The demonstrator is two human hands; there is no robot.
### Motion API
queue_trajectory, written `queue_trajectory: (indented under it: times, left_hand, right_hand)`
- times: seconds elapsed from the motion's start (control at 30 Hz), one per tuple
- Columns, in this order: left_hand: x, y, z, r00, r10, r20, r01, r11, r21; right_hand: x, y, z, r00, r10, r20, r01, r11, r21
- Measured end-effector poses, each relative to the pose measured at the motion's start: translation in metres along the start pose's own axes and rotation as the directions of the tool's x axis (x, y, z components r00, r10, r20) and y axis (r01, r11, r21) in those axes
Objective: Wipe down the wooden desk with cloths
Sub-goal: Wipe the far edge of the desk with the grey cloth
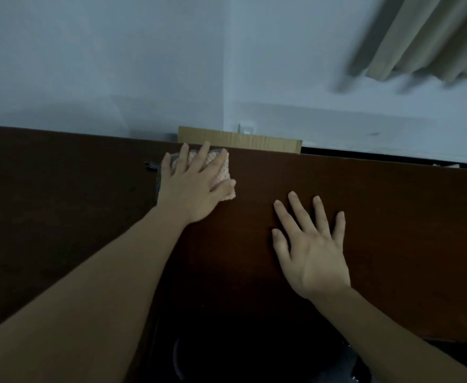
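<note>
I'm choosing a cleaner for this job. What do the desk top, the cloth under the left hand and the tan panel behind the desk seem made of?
Desk: dark brown wood or wood veneer, smooth with a low sheen; which one is unclear.
Cloth: soft pink textile with a bumpy waffle-like weave, a grey edge showing, pressed flat by the left hand.
Tan panel: probably cardboard, matte and flat.

Bare desk point(379, 217) surface is left toward the right edge; the back edge is blocked by cardboard point(240, 140).

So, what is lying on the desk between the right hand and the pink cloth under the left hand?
Nothing: in the head view, only bare wooden desk shows between the right hand and the pink cloth pressed by the left hand.
</note>
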State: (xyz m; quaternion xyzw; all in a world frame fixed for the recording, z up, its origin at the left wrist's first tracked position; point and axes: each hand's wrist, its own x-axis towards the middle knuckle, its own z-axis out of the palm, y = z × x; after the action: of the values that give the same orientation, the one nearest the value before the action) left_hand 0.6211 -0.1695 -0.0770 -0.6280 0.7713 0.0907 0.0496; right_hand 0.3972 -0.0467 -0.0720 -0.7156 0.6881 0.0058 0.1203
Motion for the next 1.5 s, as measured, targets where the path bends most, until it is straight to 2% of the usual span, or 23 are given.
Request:
queue_trajectory:
  times: [0.1, 0.3, 0.43, 0.5, 0.63, 0.8, 0.93, 1.0, 1.13, 1.23, 1.4, 1.5]
  left_hand:
    - [-0.004, 0.0, -0.002, 1.0, 0.012, 0.011, -0.012, 1.0, 0.0]
    - [-0.087, -0.002, 0.005, 0.974, 0.225, 0.036, -0.225, 0.974, 0.003]
    - [-0.141, -0.016, 0.012, 0.94, 0.321, 0.116, -0.323, 0.947, -0.002]
    - [-0.143, -0.023, 0.014, 0.948, 0.298, 0.111, -0.301, 0.953, 0.011]
    - [-0.11, -0.023, 0.009, 0.99, 0.125, 0.059, -0.122, 0.992, -0.043]
    - [-0.061, -0.021, 0.004, 0.999, 0.003, 0.048, -0.003, 1.0, 0.009]
    - [-0.071, -0.02, 0.01, 0.999, 0.027, 0.032, -0.028, 0.999, 0.026]
    - [-0.093, -0.017, 0.011, 0.995, 0.098, 0.024, -0.098, 0.995, 0.034]
    - [-0.148, -0.013, 0.012, 0.957, 0.261, 0.128, -0.263, 0.965, 0.0]
    - [-0.163, -0.02, 0.016, 0.942, 0.306, 0.136, -0.312, 0.95, 0.025]
    - [-0.112, -0.022, 0.012, 0.986, 0.161, 0.052, -0.163, 0.986, 0.026]
    - [-0.081, -0.021, 0.008, 0.994, 0.091, 0.064, -0.093, 0.995, 0.035]
  right_hand:
    - [0.001, -0.001, -0.001, 1.0, 0.01, 0.01, -0.01, 1.0, 0.004]
    - [-0.001, -0.004, -0.001, 0.999, 0.034, 0.019, -0.034, 0.999, -0.021]
    - [0.001, -0.005, -0.004, 0.999, 0.038, 0.026, -0.036, 0.998, -0.049]
    - [0.001, -0.004, -0.004, 0.999, 0.039, 0.023, -0.038, 0.998, -0.043]
    - [0.0, -0.003, -0.004, 0.998, 0.04, 0.043, -0.038, 0.997, -0.062]
    - [0.0, -0.001, -0.003, 0.999, 0.034, 0.031, -0.032, 0.998, -0.052]
    - [0.0, -0.001, 0.0, 0.999, 0.017, 0.029, -0.016, 0.999, -0.047]
    - [0.001, -0.001, 0.0, 1.0, 0.017, 0.022, -0.016, 0.999, -0.042]
    - [0.0, -0.003, -0.002, 0.999, 0.025, 0.025, -0.024, 0.998, -0.059]
    - [0.0, -0.002, -0.002, 0.999, 0.039, 0.034, -0.036, 0.996, -0.085]
    - [-0.001, -0.001, -0.002, 0.998, 0.047, 0.036, -0.044, 0.995, -0.084]
    - [-0.002, -0.002, -0.001, 0.999, 0.038, 0.025, -0.036, 0.996, -0.085]
